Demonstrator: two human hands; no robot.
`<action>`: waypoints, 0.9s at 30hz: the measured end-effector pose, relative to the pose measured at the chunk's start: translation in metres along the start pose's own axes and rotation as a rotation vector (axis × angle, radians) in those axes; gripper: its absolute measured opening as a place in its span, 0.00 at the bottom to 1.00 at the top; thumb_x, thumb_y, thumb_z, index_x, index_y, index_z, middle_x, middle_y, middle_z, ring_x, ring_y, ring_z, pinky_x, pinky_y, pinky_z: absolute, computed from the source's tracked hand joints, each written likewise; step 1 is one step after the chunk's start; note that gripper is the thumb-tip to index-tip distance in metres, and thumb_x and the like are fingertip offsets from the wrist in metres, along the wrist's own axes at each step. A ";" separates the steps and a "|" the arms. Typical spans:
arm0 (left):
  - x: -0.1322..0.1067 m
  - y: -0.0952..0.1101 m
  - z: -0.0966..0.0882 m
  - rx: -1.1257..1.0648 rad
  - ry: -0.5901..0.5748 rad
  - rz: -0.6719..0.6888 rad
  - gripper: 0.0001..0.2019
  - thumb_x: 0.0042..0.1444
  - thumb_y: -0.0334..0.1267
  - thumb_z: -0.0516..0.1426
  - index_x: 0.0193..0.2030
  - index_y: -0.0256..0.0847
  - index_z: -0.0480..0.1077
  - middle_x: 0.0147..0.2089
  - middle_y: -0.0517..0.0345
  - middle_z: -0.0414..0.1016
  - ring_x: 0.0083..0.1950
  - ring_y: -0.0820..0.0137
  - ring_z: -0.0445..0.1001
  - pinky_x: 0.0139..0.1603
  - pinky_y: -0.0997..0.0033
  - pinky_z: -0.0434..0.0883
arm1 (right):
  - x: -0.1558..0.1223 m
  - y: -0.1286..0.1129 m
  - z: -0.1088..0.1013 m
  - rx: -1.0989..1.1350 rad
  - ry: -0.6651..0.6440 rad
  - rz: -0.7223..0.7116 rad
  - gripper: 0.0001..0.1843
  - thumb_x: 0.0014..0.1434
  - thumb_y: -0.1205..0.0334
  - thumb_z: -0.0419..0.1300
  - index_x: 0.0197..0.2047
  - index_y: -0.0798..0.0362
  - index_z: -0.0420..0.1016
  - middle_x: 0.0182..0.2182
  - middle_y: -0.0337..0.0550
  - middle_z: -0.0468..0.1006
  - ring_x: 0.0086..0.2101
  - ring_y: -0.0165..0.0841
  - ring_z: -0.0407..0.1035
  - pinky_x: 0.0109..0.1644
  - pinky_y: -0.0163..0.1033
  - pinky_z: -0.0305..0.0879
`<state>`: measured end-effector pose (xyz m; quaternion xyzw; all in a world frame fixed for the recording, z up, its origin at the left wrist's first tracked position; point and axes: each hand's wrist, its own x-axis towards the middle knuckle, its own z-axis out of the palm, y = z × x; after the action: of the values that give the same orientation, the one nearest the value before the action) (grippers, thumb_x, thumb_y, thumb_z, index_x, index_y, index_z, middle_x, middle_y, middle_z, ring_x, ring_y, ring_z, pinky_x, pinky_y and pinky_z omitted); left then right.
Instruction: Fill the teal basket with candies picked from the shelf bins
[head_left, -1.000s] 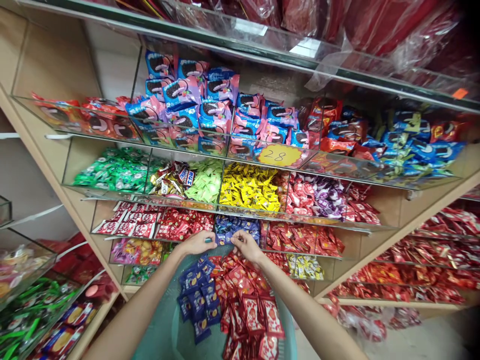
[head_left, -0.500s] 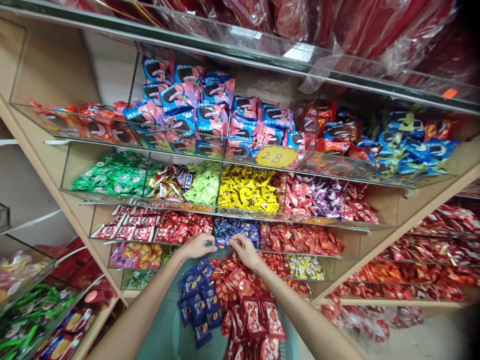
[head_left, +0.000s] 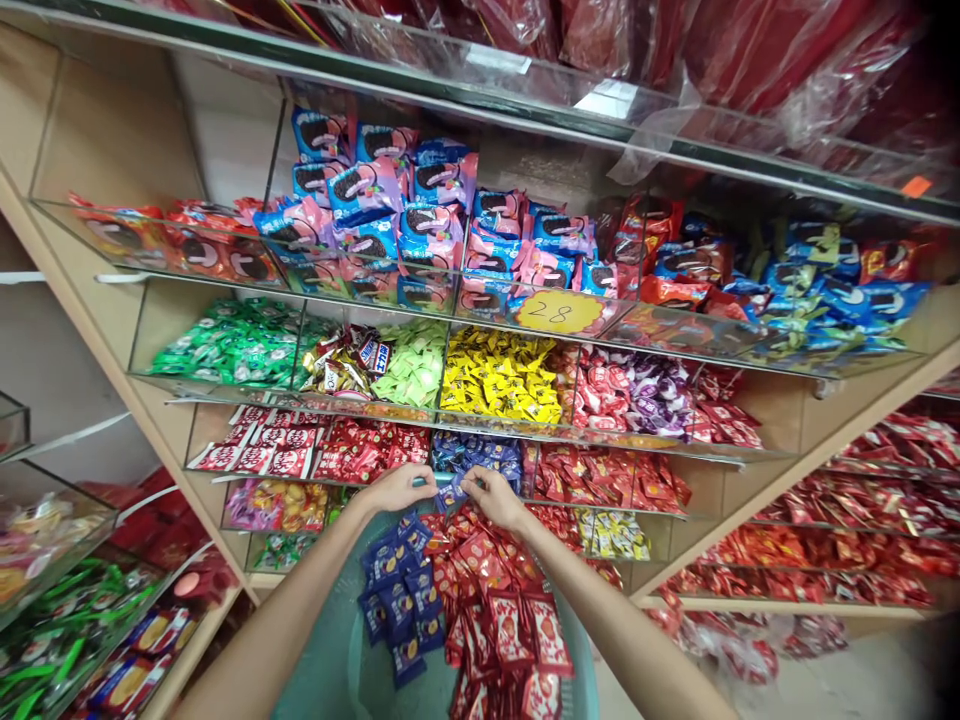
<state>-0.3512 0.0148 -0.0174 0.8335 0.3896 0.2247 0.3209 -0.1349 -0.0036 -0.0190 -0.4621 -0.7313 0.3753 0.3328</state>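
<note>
A small blue candy packet [head_left: 451, 494] is stretched between my two hands, above the far rim of a teal basket [head_left: 322, 640]. My left hand [head_left: 401, 489] pinches its left end with curled fingers. On the other side, my right hand [head_left: 493, 498] has thumb and finger closed on its right end. Inside the basket lie blue packets [head_left: 405, 605] on the left and red packets [head_left: 510, 630] heaped on the right. Just beyond my hands is a shelf compartment of similar blue packets [head_left: 480, 455].
Clear-fronted shelves hold green candies [head_left: 232, 340], yellow candies [head_left: 502, 375], red packets [head_left: 600, 475] and blue-pink cookie packs [head_left: 367, 190]. A yellow tag [head_left: 559, 311] reads 28. More candy bins [head_left: 67, 620] stand at left, and red packets [head_left: 840, 530] fill shelves at right.
The blue packet between my hands shows more clearly and sits slightly lower, nearer the basket rim. Both hands have barely shifted; the whole view has drifted slightly.
</note>
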 end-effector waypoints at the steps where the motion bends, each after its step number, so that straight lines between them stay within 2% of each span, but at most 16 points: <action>1: 0.000 0.000 0.000 0.001 0.001 0.004 0.14 0.53 0.48 0.51 0.32 0.39 0.70 0.32 0.60 0.71 0.35 0.71 0.67 0.37 0.76 0.62 | 0.001 0.002 0.001 0.036 0.001 0.027 0.12 0.54 0.53 0.52 0.27 0.53 0.63 0.16 0.32 0.62 0.17 0.25 0.58 0.21 0.30 0.53; 9: 0.002 0.000 -0.001 0.012 -0.003 0.021 0.14 0.54 0.48 0.51 0.31 0.39 0.69 0.32 0.61 0.70 0.36 0.71 0.67 0.37 0.77 0.61 | 0.005 0.007 0.005 0.166 0.031 0.134 0.12 0.51 0.53 0.54 0.26 0.53 0.63 0.12 0.30 0.61 0.14 0.25 0.57 0.17 0.29 0.51; 14: 0.001 -0.002 0.001 0.035 0.021 -0.034 0.16 0.52 0.51 0.52 0.31 0.40 0.69 0.32 0.62 0.71 0.35 0.71 0.67 0.35 0.77 0.61 | 0.001 0.003 0.000 0.138 -0.008 0.119 0.11 0.54 0.54 0.51 0.28 0.53 0.61 0.11 0.30 0.62 0.13 0.25 0.58 0.17 0.29 0.52; 17: -0.002 0.003 -0.001 0.026 0.039 -0.113 0.19 0.50 0.56 0.51 0.32 0.41 0.70 0.32 0.63 0.71 0.34 0.71 0.66 0.34 0.77 0.60 | -0.007 -0.005 -0.011 0.099 -0.084 0.055 0.12 0.56 0.53 0.50 0.29 0.53 0.60 0.12 0.30 0.63 0.14 0.25 0.60 0.19 0.29 0.53; 21: -0.004 0.015 -0.005 0.017 0.029 -0.151 0.23 0.53 0.58 0.45 0.31 0.42 0.71 0.31 0.64 0.70 0.34 0.71 0.66 0.33 0.77 0.60 | -0.018 -0.021 -0.016 -0.030 -0.257 -0.048 0.11 0.56 0.55 0.51 0.30 0.54 0.64 0.18 0.32 0.64 0.18 0.24 0.59 0.22 0.30 0.55; 23: -0.004 0.020 -0.006 0.019 0.031 -0.159 0.25 0.54 0.59 0.43 0.30 0.42 0.71 0.31 0.63 0.70 0.33 0.71 0.66 0.33 0.76 0.59 | -0.021 -0.029 -0.008 -0.147 -0.344 -0.126 0.09 0.56 0.59 0.51 0.31 0.55 0.67 0.20 0.34 0.66 0.21 0.24 0.58 0.25 0.29 0.54; 27: -0.006 0.026 -0.007 0.021 0.042 -0.187 0.27 0.54 0.60 0.42 0.30 0.42 0.71 0.30 0.63 0.70 0.33 0.70 0.67 0.33 0.75 0.59 | -0.021 -0.040 0.021 -0.319 -0.454 -0.225 0.07 0.54 0.67 0.51 0.30 0.54 0.70 0.23 0.36 0.69 0.24 0.25 0.59 0.29 0.30 0.54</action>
<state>-0.3456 0.0000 0.0048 0.7919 0.4748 0.2069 0.3234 -0.1619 -0.0401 0.0015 -0.3290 -0.8833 0.3103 0.1233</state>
